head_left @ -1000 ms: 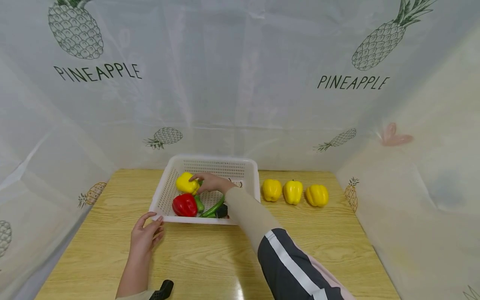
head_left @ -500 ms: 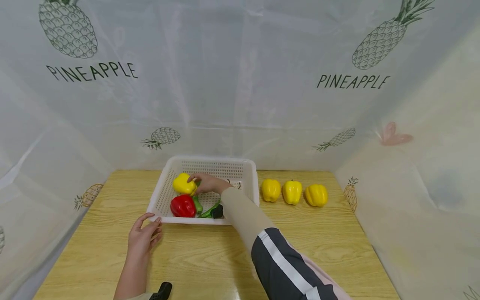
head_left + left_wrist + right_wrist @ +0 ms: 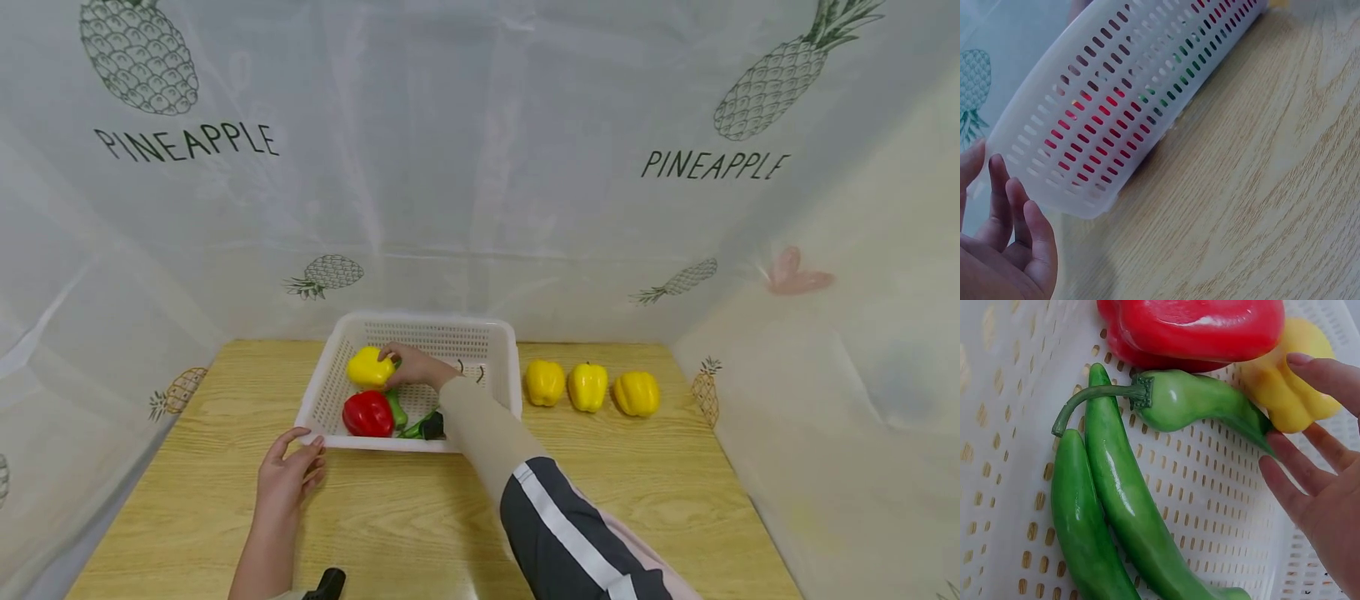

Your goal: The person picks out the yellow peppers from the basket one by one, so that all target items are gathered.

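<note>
A yellow bell pepper [image 3: 366, 367] lies at the left of the white perforated basket [image 3: 375, 442]. My right hand [image 3: 415, 367] holds this pepper from its right side, with thumb and fingers around it. In front of it rests a red bell pepper [image 3: 367, 414]. The right wrist view shows a short green pepper [image 3: 1179, 403] with a curved stem and two long green chili peppers [image 3: 1124, 481] under the hand. My left hand [image 3: 288, 475] pinches the basket's front-left corner between thumb and fingers. Red and green show through the basket's holes in the left wrist view.
Three yellow bell peppers [image 3: 588, 387] stand in a row on the wooden table [image 3: 397, 517] right of the basket. A pineapple-printed curtain [image 3: 450, 167] hangs behind and at both sides. Dark curved stems [image 3: 480, 375] show in the basket's right part, partly hidden by my right forearm.
My right forearm has shifted slightly left, while the hand stays at the yellow bell pepper. The left hand keeps its place on the basket corner. The head view has shifted a little.
</note>
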Tool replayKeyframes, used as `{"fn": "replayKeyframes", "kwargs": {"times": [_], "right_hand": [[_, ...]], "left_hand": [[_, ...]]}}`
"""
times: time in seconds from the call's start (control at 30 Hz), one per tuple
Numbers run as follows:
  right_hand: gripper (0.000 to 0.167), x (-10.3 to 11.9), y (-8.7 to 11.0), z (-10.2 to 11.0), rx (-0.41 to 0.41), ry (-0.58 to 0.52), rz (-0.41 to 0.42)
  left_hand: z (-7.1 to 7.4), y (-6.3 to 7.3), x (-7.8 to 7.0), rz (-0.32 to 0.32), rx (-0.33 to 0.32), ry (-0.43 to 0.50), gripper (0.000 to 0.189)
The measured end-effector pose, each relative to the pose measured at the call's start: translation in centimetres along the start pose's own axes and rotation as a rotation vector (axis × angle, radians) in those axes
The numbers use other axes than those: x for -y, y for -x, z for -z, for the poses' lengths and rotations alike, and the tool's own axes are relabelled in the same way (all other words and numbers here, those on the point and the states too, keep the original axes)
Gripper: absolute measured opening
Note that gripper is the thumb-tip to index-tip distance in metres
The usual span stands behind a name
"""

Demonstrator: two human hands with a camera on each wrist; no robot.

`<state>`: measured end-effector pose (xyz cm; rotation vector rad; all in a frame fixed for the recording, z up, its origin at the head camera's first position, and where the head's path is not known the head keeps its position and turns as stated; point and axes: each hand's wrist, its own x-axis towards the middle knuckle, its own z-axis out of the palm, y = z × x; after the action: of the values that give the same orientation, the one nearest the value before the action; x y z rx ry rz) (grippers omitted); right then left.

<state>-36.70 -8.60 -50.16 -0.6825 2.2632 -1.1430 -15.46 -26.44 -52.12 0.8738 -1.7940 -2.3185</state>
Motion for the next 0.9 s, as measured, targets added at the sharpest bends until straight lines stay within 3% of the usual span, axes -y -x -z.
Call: {"fn": "replayKeyframes", "kwargs": {"times": [0.53,0.9], "right_hand": [[0.041,0.40,-0.64,-0.45,-0.097,0.083,-0.009],[0.035,-0.42,-0.88,0.20,-0.054,0.095,0.008]], "left_hand": [[-0.13,0.07,0.18,-0.026,0.020,0.048,0.027],[-0.32,0.16,0.00,-0.002,0.003,0.036,0.028]]}}
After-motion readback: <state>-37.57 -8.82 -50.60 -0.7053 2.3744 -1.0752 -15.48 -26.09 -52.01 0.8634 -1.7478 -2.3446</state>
